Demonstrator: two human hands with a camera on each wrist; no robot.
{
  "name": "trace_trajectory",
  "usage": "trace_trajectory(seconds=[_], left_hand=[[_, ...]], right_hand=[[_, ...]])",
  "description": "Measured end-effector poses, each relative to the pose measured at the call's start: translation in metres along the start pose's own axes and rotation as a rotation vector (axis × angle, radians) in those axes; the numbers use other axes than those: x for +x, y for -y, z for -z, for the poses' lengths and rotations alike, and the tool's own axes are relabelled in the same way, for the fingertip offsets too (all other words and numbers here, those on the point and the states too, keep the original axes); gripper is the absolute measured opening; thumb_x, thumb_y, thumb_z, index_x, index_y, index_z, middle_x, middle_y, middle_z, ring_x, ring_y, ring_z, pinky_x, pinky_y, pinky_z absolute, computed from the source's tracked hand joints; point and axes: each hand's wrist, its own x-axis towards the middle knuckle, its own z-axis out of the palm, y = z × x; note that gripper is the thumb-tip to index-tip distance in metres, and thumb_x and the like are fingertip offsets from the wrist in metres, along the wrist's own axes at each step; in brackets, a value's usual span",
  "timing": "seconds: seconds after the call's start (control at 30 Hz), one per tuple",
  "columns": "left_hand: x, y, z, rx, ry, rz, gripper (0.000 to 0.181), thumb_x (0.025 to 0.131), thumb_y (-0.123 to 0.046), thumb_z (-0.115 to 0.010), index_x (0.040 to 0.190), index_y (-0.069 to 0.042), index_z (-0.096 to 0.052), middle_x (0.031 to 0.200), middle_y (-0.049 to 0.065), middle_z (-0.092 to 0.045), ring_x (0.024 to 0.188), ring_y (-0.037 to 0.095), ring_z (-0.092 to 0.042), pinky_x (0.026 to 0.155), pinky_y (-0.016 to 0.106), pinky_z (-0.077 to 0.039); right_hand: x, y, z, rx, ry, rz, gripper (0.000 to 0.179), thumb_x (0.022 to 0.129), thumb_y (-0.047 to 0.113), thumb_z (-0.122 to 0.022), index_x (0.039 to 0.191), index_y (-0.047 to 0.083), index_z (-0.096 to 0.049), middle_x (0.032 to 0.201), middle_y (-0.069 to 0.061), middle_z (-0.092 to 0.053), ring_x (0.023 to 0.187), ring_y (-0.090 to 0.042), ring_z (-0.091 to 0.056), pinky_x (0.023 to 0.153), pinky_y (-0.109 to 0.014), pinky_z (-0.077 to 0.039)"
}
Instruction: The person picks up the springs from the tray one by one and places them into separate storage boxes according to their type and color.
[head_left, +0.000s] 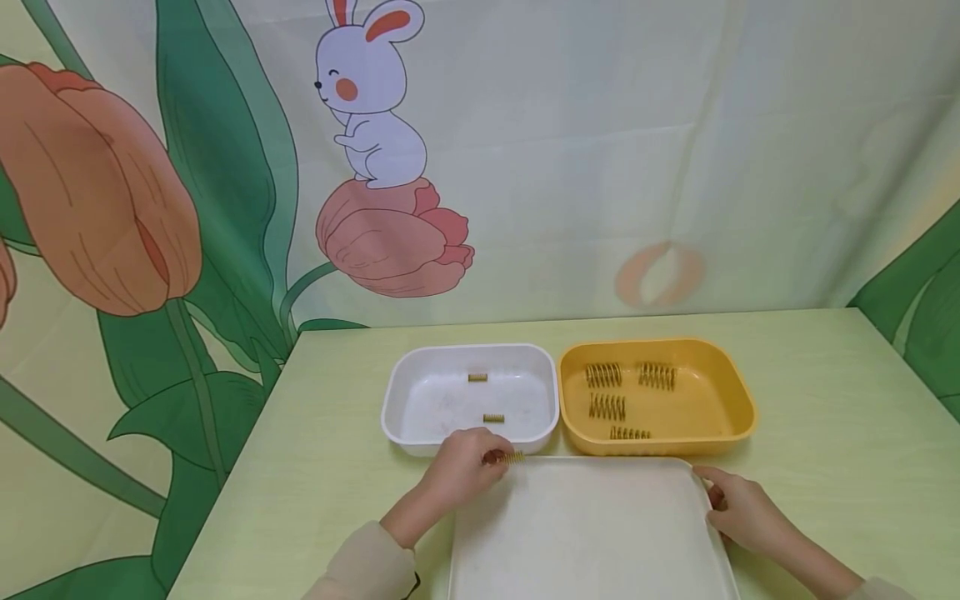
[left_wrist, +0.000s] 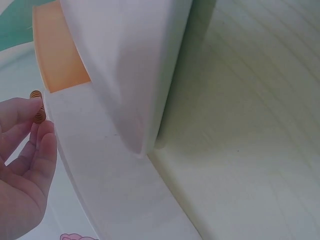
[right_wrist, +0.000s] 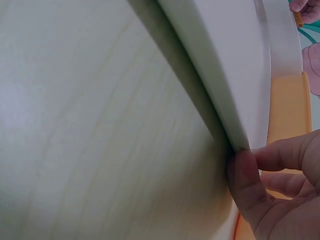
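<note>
In the head view, my left hand (head_left: 467, 468) pinches a small brass-coloured coil spring (head_left: 513, 457) between thumb and fingertips, just above the near rim of the white box and the far left corner of the pale tray (head_left: 592, 533). The left wrist view shows the same spring (left_wrist: 37, 107) standing out from the fingertips. My right hand (head_left: 746, 510) grips the tray's right edge near its far corner. Up close in the right wrist view, thumb and fingers of the right hand (right_wrist: 280, 185) squeeze the tray wall (right_wrist: 205, 80).
Behind the tray stand two boxes side by side. The white box (head_left: 397, 408) contains two small springs (head_left: 477, 378); the yellow box (head_left: 697, 417) contains several larger springs (head_left: 604, 375). A printed curtain (head_left: 555, 167) hangs behind the table (head_left: 840, 400).
</note>
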Motion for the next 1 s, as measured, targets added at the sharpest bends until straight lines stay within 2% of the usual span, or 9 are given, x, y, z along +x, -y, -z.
trace_trajectory(seconds=[0.43,1.0], left_hand=[[0.002,0.003,0.005,-0.009,-0.048,-0.007,0.016,0.067,-0.002,-0.063,0.08,-0.009,-0.069,0.071,0.0,-0.063,0.063,0.01,-0.055,0.058,0.016,-0.042],[0.007,0.01,0.013,-0.021,-0.061,0.033,0.013,0.069,-0.005,-0.068,0.082,-0.009,-0.069,0.07,-0.001,-0.061,0.062,0.008,-0.054,0.057,0.016,-0.041]], right_hand=[[-0.001,0.001,0.0,-0.007,0.006,-0.015,0.056,0.07,-0.009,-0.053,0.125,-0.01,-0.039,0.066,-0.005,-0.049,0.047,-0.015,-0.046,0.044,-0.025,-0.041],[0.0,0.001,0.0,-0.016,0.005,-0.009,0.056,0.071,-0.009,-0.053,0.125,-0.009,-0.039,0.064,-0.005,-0.048,0.045,-0.015,-0.045,0.042,-0.025,-0.039]])
